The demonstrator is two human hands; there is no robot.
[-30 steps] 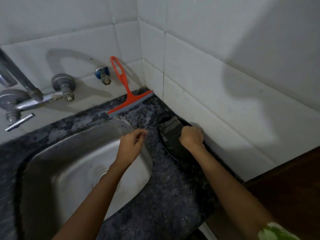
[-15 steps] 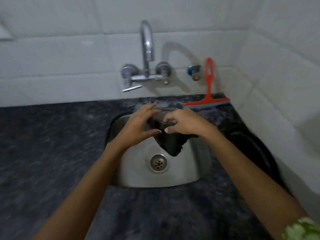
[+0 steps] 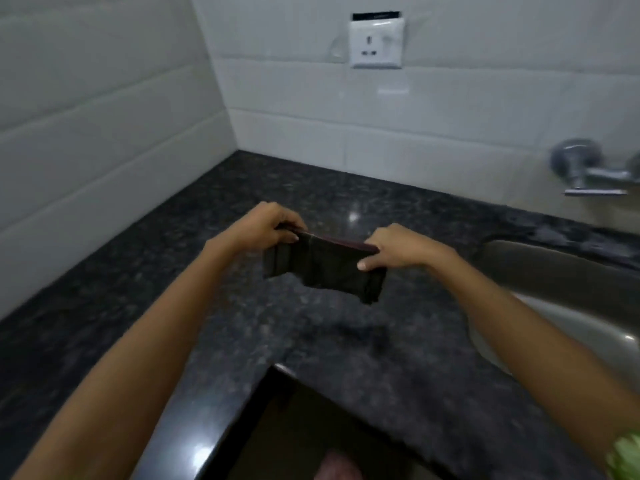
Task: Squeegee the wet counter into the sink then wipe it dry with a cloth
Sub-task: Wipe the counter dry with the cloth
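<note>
A dark folded cloth (image 3: 323,265) hangs stretched between both my hands, a little above the dark speckled granite counter (image 3: 166,258). My left hand (image 3: 268,226) pinches its upper left edge. My right hand (image 3: 394,247) pinches its upper right edge. The steel sink (image 3: 568,292) lies at the right, past my right forearm. The squeegee is out of view.
White tiled walls meet in a corner behind the counter. A white wall socket (image 3: 375,45) sits high on the back wall. Tap fittings (image 3: 585,171) show at the far right. The counter's inner front edge (image 3: 242,410) drops to a dark floor below me.
The view swung left from the sink to the counter's left corner. The cloth went from the right of the sink, over the basin, to above the left counter, now held spread by both hands.
</note>
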